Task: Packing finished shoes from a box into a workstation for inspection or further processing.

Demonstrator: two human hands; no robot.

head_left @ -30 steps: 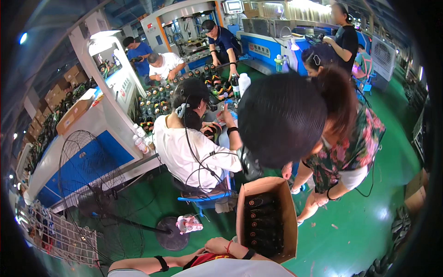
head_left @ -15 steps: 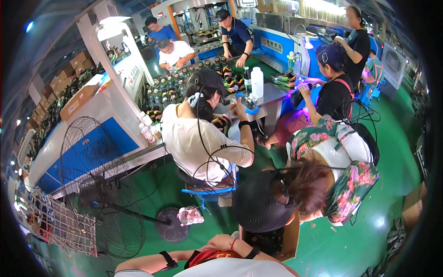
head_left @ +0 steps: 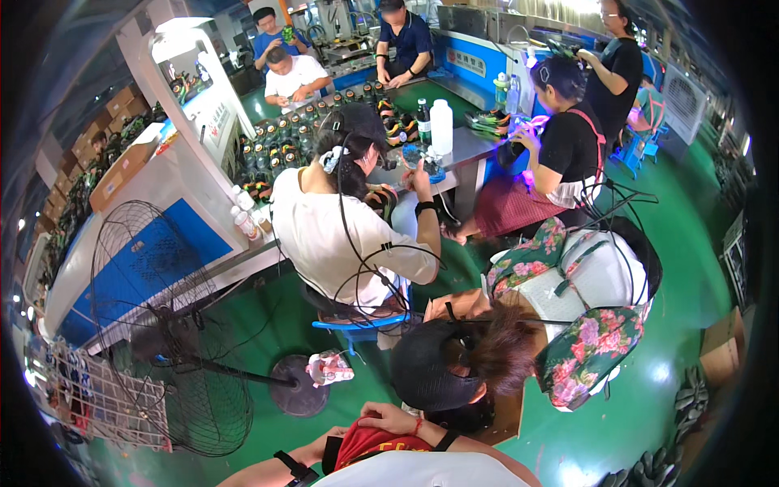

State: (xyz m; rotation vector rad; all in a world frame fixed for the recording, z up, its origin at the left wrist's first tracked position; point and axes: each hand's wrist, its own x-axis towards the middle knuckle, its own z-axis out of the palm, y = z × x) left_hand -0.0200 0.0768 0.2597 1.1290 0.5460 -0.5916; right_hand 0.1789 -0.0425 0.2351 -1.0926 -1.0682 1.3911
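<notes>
At the lower edge, my right hand [head_left: 391, 417] pinches a red cloth [head_left: 373, 445] with yellow marks. A red string and a black band circle that wrist. My left hand [head_left: 326, 439] reaches in from the left to the same cloth, beside a dark piece [head_left: 331, 456]; its fingers are hidden. A black band [head_left: 295, 468] sits on the left wrist. Just beyond my right hand, a co-worker in a black cap [head_left: 430, 365] and flowered sleeves bends over a cardboard box [head_left: 510, 410].
A wire-caged fan [head_left: 162, 325] with a round base [head_left: 300, 385] stands at left, near a white wire basket [head_left: 105, 398]. Ahead, a co-worker in a white shirt [head_left: 349, 235] sits at a bench bearing several shoes [head_left: 280, 146]. Boxes [head_left: 720, 341] and dark shoes [head_left: 691, 398] lie at right.
My right hand has gone from lying across the cloth to pinching and lifting it. My view has shifted slightly. The bending co-worker's head is lower and farther left.
</notes>
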